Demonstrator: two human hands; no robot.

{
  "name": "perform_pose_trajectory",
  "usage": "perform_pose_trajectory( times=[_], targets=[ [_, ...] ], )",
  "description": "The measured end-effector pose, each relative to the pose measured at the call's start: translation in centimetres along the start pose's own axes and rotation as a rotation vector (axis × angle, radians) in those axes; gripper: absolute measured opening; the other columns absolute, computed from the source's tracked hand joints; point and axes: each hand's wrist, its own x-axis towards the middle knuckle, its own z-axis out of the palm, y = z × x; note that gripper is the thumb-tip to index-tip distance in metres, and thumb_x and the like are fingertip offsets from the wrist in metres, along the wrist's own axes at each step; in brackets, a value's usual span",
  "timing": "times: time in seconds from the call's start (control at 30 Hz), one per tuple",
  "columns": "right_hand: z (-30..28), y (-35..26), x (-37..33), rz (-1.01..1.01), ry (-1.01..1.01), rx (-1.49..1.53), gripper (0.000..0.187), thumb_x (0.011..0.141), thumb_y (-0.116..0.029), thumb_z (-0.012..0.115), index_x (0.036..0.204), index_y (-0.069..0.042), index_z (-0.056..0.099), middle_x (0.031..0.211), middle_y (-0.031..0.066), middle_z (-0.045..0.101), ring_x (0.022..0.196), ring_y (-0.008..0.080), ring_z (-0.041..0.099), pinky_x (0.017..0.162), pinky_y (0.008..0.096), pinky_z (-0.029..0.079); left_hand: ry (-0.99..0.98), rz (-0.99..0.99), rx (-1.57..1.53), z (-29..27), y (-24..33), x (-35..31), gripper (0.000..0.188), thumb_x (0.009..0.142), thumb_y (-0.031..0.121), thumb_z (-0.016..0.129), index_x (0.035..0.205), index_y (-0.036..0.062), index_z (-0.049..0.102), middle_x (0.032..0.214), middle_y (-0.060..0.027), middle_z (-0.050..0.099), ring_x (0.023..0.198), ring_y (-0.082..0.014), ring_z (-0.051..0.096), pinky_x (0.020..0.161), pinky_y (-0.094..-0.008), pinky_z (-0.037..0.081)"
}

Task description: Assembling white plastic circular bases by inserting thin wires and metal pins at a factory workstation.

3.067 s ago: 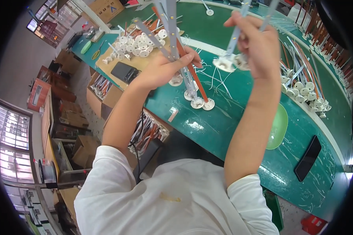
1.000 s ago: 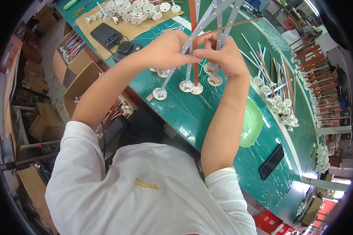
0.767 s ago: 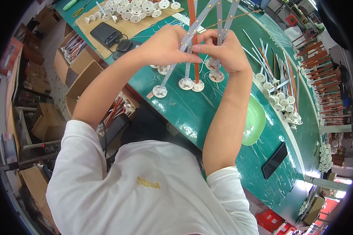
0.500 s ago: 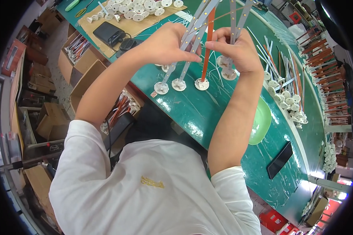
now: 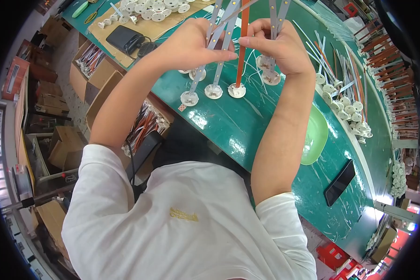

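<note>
Grey LED strips (image 5: 220,65) with small yellow chips hang between my hands, each ending in a round white cap (image 5: 213,91) at its lower end. An orange strip (image 5: 241,65) with the same kind of cap (image 5: 237,90) hangs in the middle. My left hand (image 5: 184,46) is closed round grey strips, its thumb stretched across their front and its fingers partly hidden behind. My right hand (image 5: 287,51) is closed too, with grey strips running through it and its thumb tip at the orange strip. The strips' upper ends lie outside the picture.
A pile of white caps (image 5: 158,6) lies on cardboard (image 5: 112,39) at the far left, near a black box-shaped device (image 5: 125,39). Capped strips (image 5: 345,105) lie to the right. A green tray (image 5: 318,135) and a phone (image 5: 339,183) rest on the green table (image 5: 228,123).
Both hands and the hanging strips sit slightly higher and further left in the picture, as the view has shifted a little. The grip of both hands looks the same.
</note>
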Motion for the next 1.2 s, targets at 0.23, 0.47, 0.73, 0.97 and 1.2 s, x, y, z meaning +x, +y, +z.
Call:
perform_pose_trajectory(
  times=[0.23, 0.47, 0.73, 0.97, 1.2],
  targets=[
    [-0.3, 0.7, 0.0, 0.013, 0.017, -0.047, 0.024, 0.071, -0.019, 0.083, 0.083, -0.004, 0.069, 0.059, -0.0082, 0.049, 0.053, 0.0021, 0.04, 0.051, 0.0226, 0.025, 0.016, 0.065, -0.099, 0.5, -0.5, 0.0, 0.023, 0.084, 0.025, 0.075, 0.092, 0.0034, 0.074, 0.073, -0.0074, 0.069, 0.066, -0.0154, 0.065, 0.064, -0.0315, 0.05],
    [-0.3, 1.0, -0.2, 0.02, 0.029, -0.025, 0.023, 0.072, -0.018, 0.083, 0.084, -0.004, 0.07, 0.059, -0.0081, 0.049, 0.054, 0.0022, 0.041, 0.051, 0.0226, 0.026, 0.018, 0.078, 0.005, 0.5, 0.2, -0.3, 0.02, 0.087, 0.021, 0.072, 0.097, 0.004, 0.074, 0.077, -0.0065, 0.071, 0.071, -0.0152, 0.066, 0.068, -0.0311, 0.052],
    [-0.2, 0.8, 0.5, -0.009, 0.03, -0.021, 0.021, 0.07, -0.017, 0.085, 0.081, -0.005, 0.072, 0.061, -0.0083, 0.048, 0.056, 0.0027, 0.043, 0.054, 0.0229, 0.027, -0.008, 0.027, 0.087, -0.3, 1.1, -0.2, 0.025, 0.082, 0.025, 0.077, 0.095, 0.0035, 0.073, 0.077, -0.007, 0.07, 0.073, -0.0153, 0.066, 0.07, -0.03, 0.052],
    [0.8, 0.3, 0.9, -0.079, -0.089, 0.09, 0.04, 0.064, -0.013, 0.089, 0.097, -0.004, 0.068, 0.066, -0.0082, 0.047, 0.065, 0.0035, 0.049, 0.059, 0.0218, 0.033, 0.115, 0.001, -0.161, 1.6, 1.0, 0.7, 0.019, 0.079, 0.018, 0.074, 0.092, 0.0053, 0.072, 0.077, -0.0107, 0.071, 0.071, -0.0204, 0.068, 0.068, -0.0341, 0.053],
    [2.3, -1.6, 1.1, 0.065, 0.084, -0.206, 0.038, 0.07, -0.008, 0.086, 0.102, 0.002, 0.068, 0.075, -0.0024, 0.059, 0.072, 0.0069, 0.057, 0.064, 0.0239, 0.043, -0.096, 0.098, 0.238, -1.5, 2.2, 0.8, 0.038, 0.076, 0.036, 0.079, 0.098, 0.005, 0.073, 0.081, -0.0176, 0.07, 0.072, -0.0309, 0.069, 0.068, -0.0358, 0.054]
  ],
)
